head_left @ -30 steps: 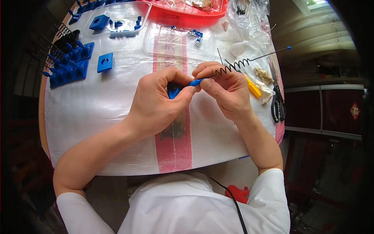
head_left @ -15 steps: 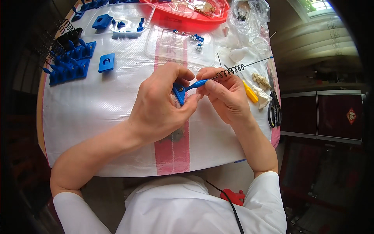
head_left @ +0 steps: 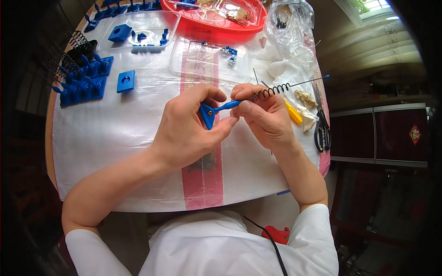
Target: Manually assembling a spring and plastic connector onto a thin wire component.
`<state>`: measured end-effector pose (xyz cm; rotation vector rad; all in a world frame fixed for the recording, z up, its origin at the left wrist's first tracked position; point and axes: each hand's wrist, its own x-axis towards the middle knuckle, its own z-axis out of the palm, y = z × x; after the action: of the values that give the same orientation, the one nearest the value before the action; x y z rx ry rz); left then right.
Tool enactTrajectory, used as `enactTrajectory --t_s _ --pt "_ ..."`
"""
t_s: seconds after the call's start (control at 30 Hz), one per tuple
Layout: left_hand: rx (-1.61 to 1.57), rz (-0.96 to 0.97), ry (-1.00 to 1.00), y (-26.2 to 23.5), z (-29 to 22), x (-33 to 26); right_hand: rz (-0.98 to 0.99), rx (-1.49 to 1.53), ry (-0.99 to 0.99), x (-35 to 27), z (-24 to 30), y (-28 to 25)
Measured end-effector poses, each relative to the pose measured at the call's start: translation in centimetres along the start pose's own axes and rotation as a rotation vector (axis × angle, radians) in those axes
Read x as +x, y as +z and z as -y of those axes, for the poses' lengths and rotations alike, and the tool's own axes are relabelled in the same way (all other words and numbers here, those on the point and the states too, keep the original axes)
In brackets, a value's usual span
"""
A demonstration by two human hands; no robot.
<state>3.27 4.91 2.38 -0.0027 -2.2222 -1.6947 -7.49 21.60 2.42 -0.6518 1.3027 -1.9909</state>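
Observation:
Above the middle of the table, my left hand [head_left: 184, 122] is closed round a blue plastic bracket [head_left: 207, 116] with a small screw in its side. A slim blue stem [head_left: 229, 105] runs from the bracket toward the right. My right hand [head_left: 267, 115] pinches the joint between the stem's tip and a black coil spring [head_left: 271, 91]. Beyond the coil, a straight wire extends right and ends in a small blue tip [head_left: 327, 76]. The right fingertips partly hide where the wire meets the stem.
Blue bracket assemblies with springs [head_left: 83, 87] stand at the left, near a square blue plate [head_left: 125, 81]. Clear plastic trays [head_left: 177, 69] hold small blue parts and nuts; a red basin [head_left: 216, 28] lies behind. At right are a yellow-handled tool [head_left: 293, 112], scissors [head_left: 323, 133] and plastic bags [head_left: 290, 23].
Both hands keep their grip on the blue piece and the spring. The spring's wire has swung slightly, its blue tip now farther right. The whole view has shifted a little.

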Motion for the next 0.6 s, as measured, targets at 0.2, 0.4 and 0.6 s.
enactTrajectory --t_s 0.2,0.4,0.6 --pt "-0.209 0.037 -0.234 -0.4 -0.6 0.4 0.026 -0.019 -0.017 0.2 0.0 -0.7" --pt "-0.262 0.193 -0.295 -1.0 0.1 0.7 0.05 -0.106 -0.036 0.2 0.3 -1.0" --pt "-0.284 0.232 -0.276 -0.9 0.7 0.9 0.053 -0.11 -0.053 0.3 0.3 -1.0"
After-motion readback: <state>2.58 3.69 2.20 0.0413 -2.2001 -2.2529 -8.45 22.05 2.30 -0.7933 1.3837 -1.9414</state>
